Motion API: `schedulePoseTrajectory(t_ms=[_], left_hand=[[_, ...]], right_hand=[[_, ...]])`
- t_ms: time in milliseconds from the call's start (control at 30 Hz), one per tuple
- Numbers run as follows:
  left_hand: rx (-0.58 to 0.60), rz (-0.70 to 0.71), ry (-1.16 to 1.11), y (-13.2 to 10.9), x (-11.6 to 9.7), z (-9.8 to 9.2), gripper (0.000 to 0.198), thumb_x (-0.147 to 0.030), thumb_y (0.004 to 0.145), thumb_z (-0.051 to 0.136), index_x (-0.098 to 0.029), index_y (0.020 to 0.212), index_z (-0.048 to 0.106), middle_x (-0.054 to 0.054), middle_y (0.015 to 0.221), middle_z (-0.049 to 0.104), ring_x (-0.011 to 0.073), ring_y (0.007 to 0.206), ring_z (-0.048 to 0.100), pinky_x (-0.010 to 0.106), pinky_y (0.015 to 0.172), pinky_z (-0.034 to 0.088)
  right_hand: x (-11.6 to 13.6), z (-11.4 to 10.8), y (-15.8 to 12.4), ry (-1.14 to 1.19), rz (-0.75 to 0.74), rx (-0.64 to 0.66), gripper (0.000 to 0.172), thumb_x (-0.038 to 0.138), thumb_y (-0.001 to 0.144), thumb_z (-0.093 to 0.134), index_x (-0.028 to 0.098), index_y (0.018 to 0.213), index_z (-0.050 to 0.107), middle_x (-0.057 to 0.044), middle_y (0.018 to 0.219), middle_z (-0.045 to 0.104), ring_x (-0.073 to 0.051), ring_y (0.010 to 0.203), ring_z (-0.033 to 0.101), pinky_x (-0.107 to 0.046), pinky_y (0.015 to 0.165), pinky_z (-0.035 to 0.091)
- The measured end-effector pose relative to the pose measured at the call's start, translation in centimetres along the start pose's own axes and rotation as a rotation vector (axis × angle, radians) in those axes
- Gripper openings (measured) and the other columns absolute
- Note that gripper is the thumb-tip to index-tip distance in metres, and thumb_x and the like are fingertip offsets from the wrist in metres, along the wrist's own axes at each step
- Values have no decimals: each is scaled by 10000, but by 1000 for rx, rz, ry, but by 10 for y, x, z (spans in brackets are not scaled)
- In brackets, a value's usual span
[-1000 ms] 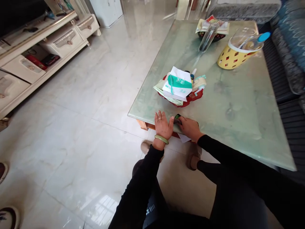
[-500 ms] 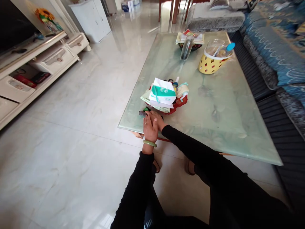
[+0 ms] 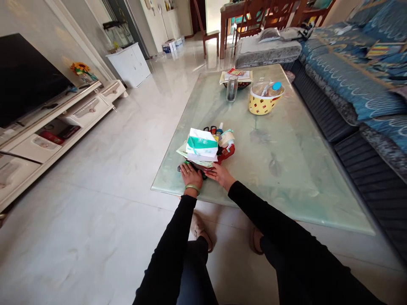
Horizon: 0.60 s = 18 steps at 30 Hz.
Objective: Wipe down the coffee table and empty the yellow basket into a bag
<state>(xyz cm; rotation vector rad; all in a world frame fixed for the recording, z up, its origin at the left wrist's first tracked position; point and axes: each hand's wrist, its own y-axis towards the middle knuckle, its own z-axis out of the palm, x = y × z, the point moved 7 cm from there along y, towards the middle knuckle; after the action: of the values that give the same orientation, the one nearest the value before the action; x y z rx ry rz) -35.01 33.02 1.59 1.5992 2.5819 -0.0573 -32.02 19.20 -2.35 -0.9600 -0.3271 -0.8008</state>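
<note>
Left hand (image 3: 190,176) held palm-down, fingers together, over small dark-and-green object (image 3: 201,173) by red dish (image 3: 229,153); right hand (image 3: 220,176) laid flat, fingers together, on glass tabletop (image 3: 286,199).

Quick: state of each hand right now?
Left hand: curved over a small dark-green object; can't tell if gripping.
Right hand: open, flat on the pale green glass tabletop.

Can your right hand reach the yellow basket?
Probably not without leaning: the right hand rests by the near edge of the glass table top, and the yellow basket sits far across. Bare glass leaves the way free.
</note>
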Motion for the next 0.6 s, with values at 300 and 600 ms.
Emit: schedulePoseTrajectory(t_ms=[300,600], left_hand=[[57,48,143,-2,1,7,903,-463,973,534,116,1624,296,342,1731,227,472,1648,156,573,1343,155],[108,31,172,0,-1,6,830,-406,1004,507,78,1644,295,308,1746,236,446,1655,160,542,1352,169]], right_hand=[[6,-11,12,69,-127,-111,122,77,880,631,190,904,594,-14,791,718,-138,678,709,-272,685,671],[44,-115,-29,100,-372,-319,229,175,791,648,193,1019,630,-15,908,743,-144,734,720,-315,731,682]])
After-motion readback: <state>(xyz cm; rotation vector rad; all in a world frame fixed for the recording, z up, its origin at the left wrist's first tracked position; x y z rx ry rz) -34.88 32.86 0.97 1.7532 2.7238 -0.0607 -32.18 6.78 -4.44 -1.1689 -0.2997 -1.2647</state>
